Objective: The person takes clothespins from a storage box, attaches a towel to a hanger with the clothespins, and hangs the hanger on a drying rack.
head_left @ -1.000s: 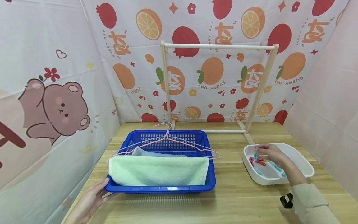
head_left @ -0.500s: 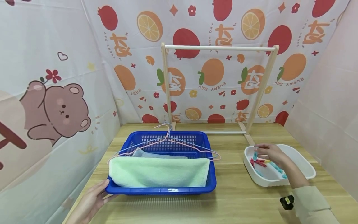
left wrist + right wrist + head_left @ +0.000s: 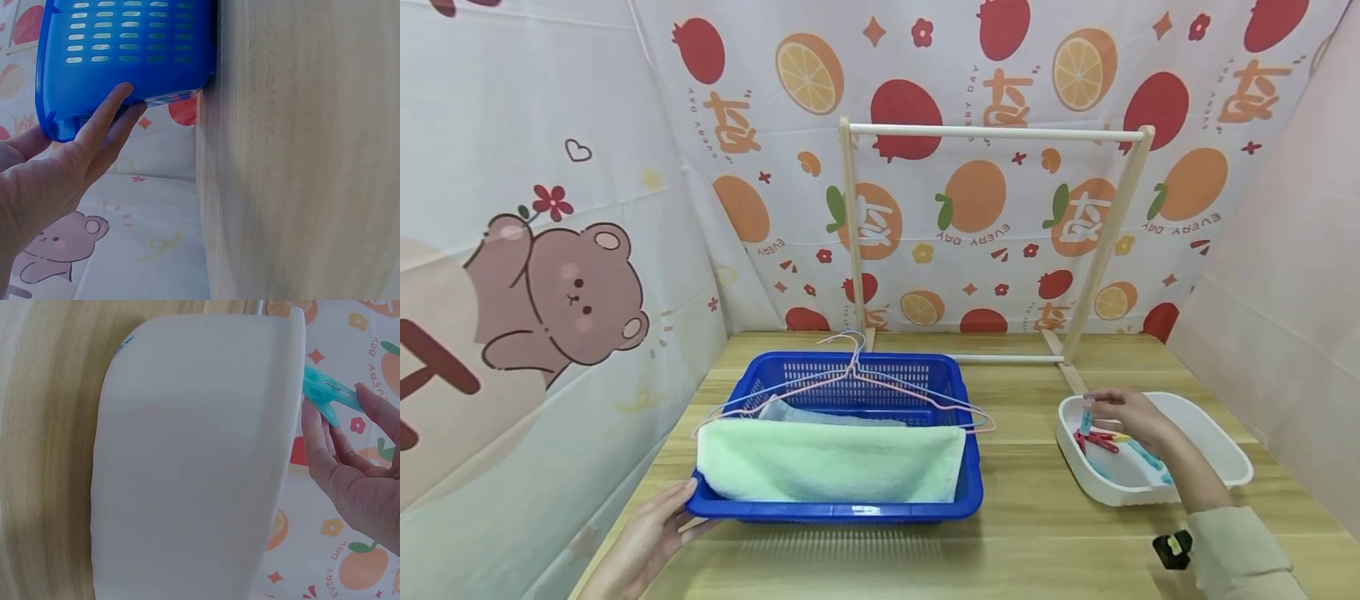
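At the near left corner of the blue basket [image 3: 835,509], my left hand [image 3: 651,529] holds the rim, thumb on top; the left wrist view shows its fingers [image 3: 103,119] against the outer wall. A light green towel [image 3: 831,462] lies along the basket's front, beneath a pink hanger [image 3: 917,392] and a blue hanger [image 3: 737,402]. Behind it sits a greyish-blue cloth [image 3: 827,417]. My right hand [image 3: 1131,417] pinches a teal clothespin [image 3: 328,394] over the white bin [image 3: 1210,429]. Red clothespins [image 3: 1101,442], a bit of yellow and more teal pieces lie inside the bin.
A wooden rack [image 3: 996,132] with a white top bar stands at the back of the table [image 3: 1022,533]. A small black object [image 3: 1173,549] lies near my right sleeve. Printed cloth walls [image 3: 970,275] enclose the back and sides.
The view has shifted slightly, moving the scene a little right and down. Both hands keep their places, the left on the basket and the right with the clothespin over the bin.
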A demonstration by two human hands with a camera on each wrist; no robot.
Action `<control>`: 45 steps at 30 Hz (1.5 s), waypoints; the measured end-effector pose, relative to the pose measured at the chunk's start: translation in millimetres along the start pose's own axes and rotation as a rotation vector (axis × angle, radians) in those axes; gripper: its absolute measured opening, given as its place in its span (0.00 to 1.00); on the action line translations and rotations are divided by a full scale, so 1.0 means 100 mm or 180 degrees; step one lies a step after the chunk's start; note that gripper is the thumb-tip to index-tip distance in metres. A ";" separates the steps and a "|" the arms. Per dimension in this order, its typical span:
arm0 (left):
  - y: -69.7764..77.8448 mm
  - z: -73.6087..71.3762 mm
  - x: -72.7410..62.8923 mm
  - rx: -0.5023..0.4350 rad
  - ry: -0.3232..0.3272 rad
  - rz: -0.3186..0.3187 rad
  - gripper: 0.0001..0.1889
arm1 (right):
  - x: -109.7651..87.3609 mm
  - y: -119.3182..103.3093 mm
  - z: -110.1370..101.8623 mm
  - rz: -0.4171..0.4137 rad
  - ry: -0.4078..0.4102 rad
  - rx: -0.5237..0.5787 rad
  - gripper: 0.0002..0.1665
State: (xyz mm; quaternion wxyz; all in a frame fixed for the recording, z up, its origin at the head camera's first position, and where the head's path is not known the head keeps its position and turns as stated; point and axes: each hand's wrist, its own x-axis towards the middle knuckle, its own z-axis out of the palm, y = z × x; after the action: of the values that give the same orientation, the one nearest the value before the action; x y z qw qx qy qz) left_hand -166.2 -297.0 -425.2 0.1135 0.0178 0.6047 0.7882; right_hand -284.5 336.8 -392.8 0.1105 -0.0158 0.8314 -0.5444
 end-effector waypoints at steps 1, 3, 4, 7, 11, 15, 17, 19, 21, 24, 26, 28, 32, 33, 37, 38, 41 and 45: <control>0.01 0.00 0.00 -0.0043 -0.0048 -0.0010 0.13 | 0.00 0.00 0.00 -0.0019 -0.0010 -0.0004 0.32; 0.01 -0.01 0.00 -0.0097 -0.0109 -0.0026 0.13 | 0.00 0.00 0.00 -0.0025 -0.0015 0.0009 0.32; 0.01 -0.01 -0.01 -0.0114 -0.0152 -0.0015 0.13 | 0.00 0.00 0.00 -0.0024 -0.0014 0.0019 0.32; 0.02 -0.01 -0.01 -0.0128 -0.0238 0.0002 0.14 | 0.00 0.01 0.00 -0.0033 -0.0020 0.0018 0.32; 0.02 0.02 0.00 0.0046 -0.0133 0.0027 0.13 | 0.00 0.03 0.01 -0.0042 -0.0009 -0.0011 0.32; 0.02 0.06 0.00 0.0456 0.0190 -0.0008 0.20 | 0.01 0.03 0.01 -0.0019 0.0002 -0.0007 0.32; 0.02 0.07 0.01 0.0643 0.0306 -0.0026 0.26 | 0.01 0.03 0.01 -0.0019 -0.0014 -0.0003 0.33; 0.03 0.08 0.02 0.0749 0.0481 0.0005 0.30 | 0.01 0.02 0.01 0.0006 -0.0016 0.0024 0.34; 0.05 0.07 0.03 0.0750 0.0584 0.0105 0.28 | 0.01 0.01 0.02 0.0005 -0.0032 0.0035 0.34; 0.08 0.04 0.06 0.0672 0.0610 0.0405 0.15 | 0.00 -0.01 0.02 -0.0001 -0.0043 0.0039 0.35; 0.12 0.02 0.07 0.0598 0.0507 0.0587 0.10 | 0.00 -0.02 0.03 -0.0004 -0.0041 0.0038 0.35; 0.15 0.02 0.09 0.0562 0.0420 0.0747 0.11 | -0.01 -0.03 0.03 0.0002 -0.0025 0.0048 0.35; 0.19 -0.03 0.14 0.0519 0.0349 0.0912 0.13 | 0.00 -0.05 0.04 -0.0016 -0.0023 0.0072 0.36; 0.19 -0.07 0.16 0.0522 0.0358 0.0927 0.12 | 0.00 -0.06 0.04 -0.0020 -0.0017 0.0072 0.36; 0.04 -0.42 0.34 0.0510 0.0327 0.0943 0.11 | -0.01 -0.11 0.04 -0.0060 -0.0016 0.0013 0.38; 0.00 -0.51 0.39 0.0556 0.0339 0.0892 0.13 | -0.01 -0.12 0.04 -0.0067 -0.0012 -0.0006 0.39; -0.07 -0.70 0.52 0.0905 0.0623 0.0786 0.18 | -0.02 -0.16 0.06 -0.0067 -0.0002 -0.0017 0.38; 0.18 -0.44 0.49 0.1914 0.1098 0.0601 0.26 | -0.03 -0.22 0.09 -0.0090 -0.0021 -0.0017 0.36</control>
State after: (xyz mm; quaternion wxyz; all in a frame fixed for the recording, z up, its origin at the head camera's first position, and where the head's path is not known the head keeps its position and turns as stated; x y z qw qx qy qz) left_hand -223.7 -333.6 -424.8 -0.0739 -0.0271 0.8155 0.5734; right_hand -281.4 320.0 -375.9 0.1056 -0.0296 0.8321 -0.5436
